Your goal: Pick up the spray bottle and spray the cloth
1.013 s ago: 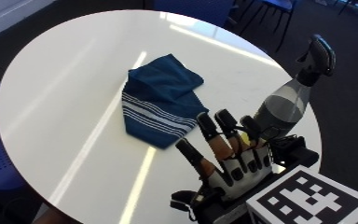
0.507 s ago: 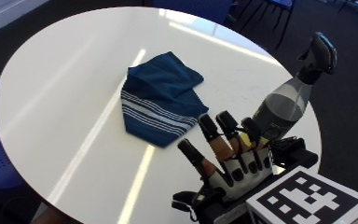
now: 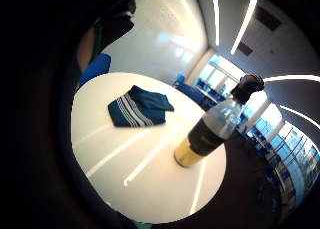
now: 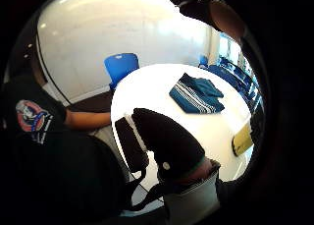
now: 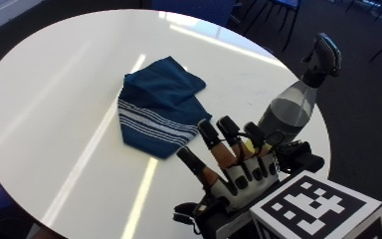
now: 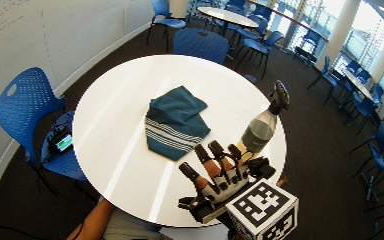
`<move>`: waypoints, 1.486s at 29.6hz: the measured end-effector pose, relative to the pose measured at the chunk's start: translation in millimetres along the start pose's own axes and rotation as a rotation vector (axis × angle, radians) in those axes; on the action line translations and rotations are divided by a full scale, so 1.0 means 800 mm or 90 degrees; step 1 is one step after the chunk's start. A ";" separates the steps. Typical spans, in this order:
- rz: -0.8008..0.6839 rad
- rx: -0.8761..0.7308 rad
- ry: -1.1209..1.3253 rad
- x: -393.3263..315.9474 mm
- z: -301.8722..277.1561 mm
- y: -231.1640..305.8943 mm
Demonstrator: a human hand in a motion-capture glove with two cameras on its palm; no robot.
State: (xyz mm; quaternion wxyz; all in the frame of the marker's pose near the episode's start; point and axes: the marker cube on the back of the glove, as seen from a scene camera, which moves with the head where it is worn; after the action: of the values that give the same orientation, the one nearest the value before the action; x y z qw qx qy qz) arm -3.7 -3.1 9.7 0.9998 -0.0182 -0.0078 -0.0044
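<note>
The spray bottle (image 5: 296, 102) stands upright near the right edge of the round white desk (image 5: 52, 89), its black trigger head at the top, a clear body and a dark band lower down — the little finger side palm view shows a yellowish base resting on the desk surface. Just left of it and nearer the camera, the gloved right hand (image 5: 234, 162) is raised with its fingers (image 5: 209, 134) straight and spread, pointing up toward the far side; they hold nothing. The rightmost fingertip sits just beside the bottle's lower body, and whether it touches cannot be told from these views. Farther left, toward the middle of the desk, lies the cloth (image 5: 159, 107) — dark blue, folded and a little rumpled, with white stripes along its near end. It lies flat, apart from the bottle and just beyond the fingertips. A blue chair (image 6: 29, 107) stands at the desk's left side in the wide view.
</note>
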 end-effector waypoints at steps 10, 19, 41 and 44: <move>0.002 -0.007 -0.006 -0.003 0.003 -0.004; 0.049 0.020 0.002 -0.002 -0.028 -0.015; 0.287 -0.049 -0.033 0.061 0.009 -0.004; 0.327 -0.030 -0.053 0.068 0.002 -0.006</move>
State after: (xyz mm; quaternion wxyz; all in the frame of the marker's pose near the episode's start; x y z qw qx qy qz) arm 50.5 -8.0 12.5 0.9663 -0.0431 -0.0441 0.2501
